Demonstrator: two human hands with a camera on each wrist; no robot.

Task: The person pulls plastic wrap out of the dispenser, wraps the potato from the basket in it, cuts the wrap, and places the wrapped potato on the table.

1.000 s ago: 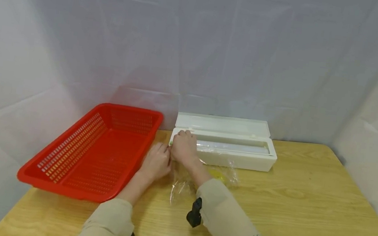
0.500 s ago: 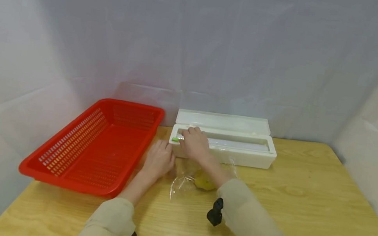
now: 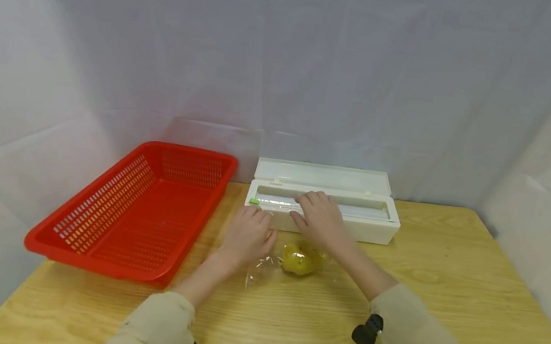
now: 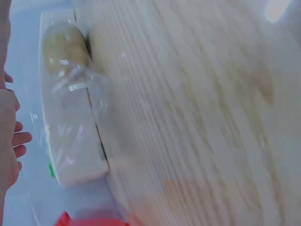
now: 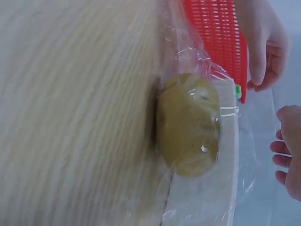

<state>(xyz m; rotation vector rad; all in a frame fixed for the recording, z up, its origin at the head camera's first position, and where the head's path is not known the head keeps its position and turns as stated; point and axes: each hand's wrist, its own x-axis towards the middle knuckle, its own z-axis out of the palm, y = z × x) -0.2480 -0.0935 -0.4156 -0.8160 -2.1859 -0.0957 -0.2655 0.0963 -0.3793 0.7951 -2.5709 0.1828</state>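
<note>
My right hand is above the white cling film box, thumb and fingers apart. Beside the box's left front edge is my left hand, fingers loosely bent; I see nothing held in it. A green slide cutter sits at the box's left end. Inside the box lies the film roll. A yellow-brown rounded thing, potato-like in the right wrist view, lies in front of the box under clear cling film. Both hands appear past the box in the right wrist view.
A red plastic basket with slotted sides stands left of the box. The box's lid is raised at the back. White sheeting encloses the wooden table at the back and sides.
My right hand has moved right along the box from its left end, uncovering the green cutter and the yellow-brown thing. My left hand has shifted slightly right.
</note>
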